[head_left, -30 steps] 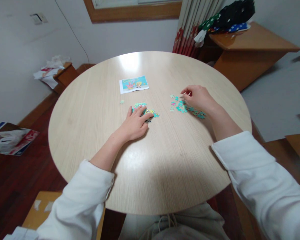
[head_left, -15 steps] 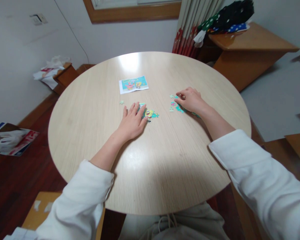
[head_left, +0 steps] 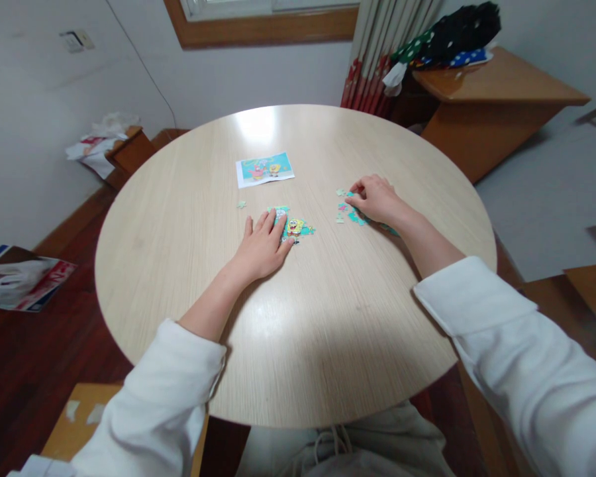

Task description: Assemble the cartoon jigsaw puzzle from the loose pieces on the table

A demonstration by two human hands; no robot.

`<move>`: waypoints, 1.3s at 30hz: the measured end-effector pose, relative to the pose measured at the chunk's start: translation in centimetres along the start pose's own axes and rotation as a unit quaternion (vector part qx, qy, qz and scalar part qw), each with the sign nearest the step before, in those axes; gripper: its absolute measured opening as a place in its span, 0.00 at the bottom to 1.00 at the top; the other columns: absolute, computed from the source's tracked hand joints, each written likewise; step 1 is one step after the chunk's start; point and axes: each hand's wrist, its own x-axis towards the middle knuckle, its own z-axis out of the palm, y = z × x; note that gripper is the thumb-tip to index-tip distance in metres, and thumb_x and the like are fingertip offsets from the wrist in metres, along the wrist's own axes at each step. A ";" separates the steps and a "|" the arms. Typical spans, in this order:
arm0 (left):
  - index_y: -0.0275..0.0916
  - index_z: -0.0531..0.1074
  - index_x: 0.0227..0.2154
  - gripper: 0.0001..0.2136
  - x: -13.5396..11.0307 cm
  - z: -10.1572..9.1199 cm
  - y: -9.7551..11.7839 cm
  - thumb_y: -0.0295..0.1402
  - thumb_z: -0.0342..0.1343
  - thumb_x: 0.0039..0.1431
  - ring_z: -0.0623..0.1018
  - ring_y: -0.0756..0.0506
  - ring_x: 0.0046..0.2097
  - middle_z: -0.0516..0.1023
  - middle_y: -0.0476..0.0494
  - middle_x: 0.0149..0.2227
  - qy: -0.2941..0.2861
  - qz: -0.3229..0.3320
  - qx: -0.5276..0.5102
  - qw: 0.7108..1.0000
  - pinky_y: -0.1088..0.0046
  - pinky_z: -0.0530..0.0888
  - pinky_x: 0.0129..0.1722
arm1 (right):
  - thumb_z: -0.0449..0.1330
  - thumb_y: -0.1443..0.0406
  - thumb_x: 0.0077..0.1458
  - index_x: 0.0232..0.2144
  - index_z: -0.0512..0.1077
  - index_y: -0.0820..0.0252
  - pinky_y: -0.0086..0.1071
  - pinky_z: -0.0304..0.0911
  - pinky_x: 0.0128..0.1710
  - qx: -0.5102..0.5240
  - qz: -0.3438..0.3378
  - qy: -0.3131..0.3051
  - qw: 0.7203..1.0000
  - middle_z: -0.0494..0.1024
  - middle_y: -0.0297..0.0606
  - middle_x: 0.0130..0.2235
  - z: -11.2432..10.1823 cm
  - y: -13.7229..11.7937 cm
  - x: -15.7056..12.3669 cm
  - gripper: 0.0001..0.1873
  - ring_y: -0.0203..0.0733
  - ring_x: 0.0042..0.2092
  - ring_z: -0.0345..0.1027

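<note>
Piece selection appeared underway: on the table (head_left: 328,318), the left hand (head_left: 259,253) lay spread over the partial jigsaw (head_left: 295,226), the right hand (head_left: 375,199) curled at loose jigsaw pieces (head_left: 355,218), any pinch indeterminate, and the next move likely called for separating one.

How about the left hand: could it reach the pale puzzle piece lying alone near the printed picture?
Probably yes: the pale puzzle piece lies just beyond the left hand, with only tabletop seen between them.

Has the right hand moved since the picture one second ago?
Yes. The right hand has shifted left, nearer the printed picture lying on the table.
</note>
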 end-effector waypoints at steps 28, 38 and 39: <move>0.31 0.58 0.64 0.27 -0.1 -0.2 0.1 0.43 0.42 0.67 0.59 0.33 0.67 0.57 0.26 0.67 0.040 0.015 -0.004 0.999 0.52 0.55 0.65 | 0.61 0.69 0.50 0.34 0.68 0.54 0.39 0.66 0.38 0.150 -0.054 0.028 0.987 0.76 0.36 0.31 -1.3 -5.0 -2.2 0.09 0.41 0.33 0.69; 0.31 0.59 0.63 0.27 -0.2 -0.5 0.3 0.43 0.43 0.67 0.60 0.33 0.66 0.59 0.26 0.66 0.042 0.012 -0.005 0.999 0.54 0.56 0.65 | 0.62 0.63 0.52 0.32 0.71 0.54 0.43 0.68 0.41 0.202 -0.070 0.011 0.977 0.78 0.37 0.32 -0.6 -6.6 -2.8 0.04 0.44 0.36 0.72; 0.31 0.59 0.63 0.27 -0.2 -0.4 0.2 0.43 0.43 0.67 0.60 0.33 0.66 0.59 0.26 0.65 0.044 0.013 -0.006 0.999 0.54 0.56 0.65 | 0.63 0.62 0.52 0.32 0.71 0.54 0.44 0.69 0.41 0.204 -0.068 0.007 0.977 0.78 0.38 0.32 -0.7 -6.7 -2.9 0.05 0.45 0.36 0.72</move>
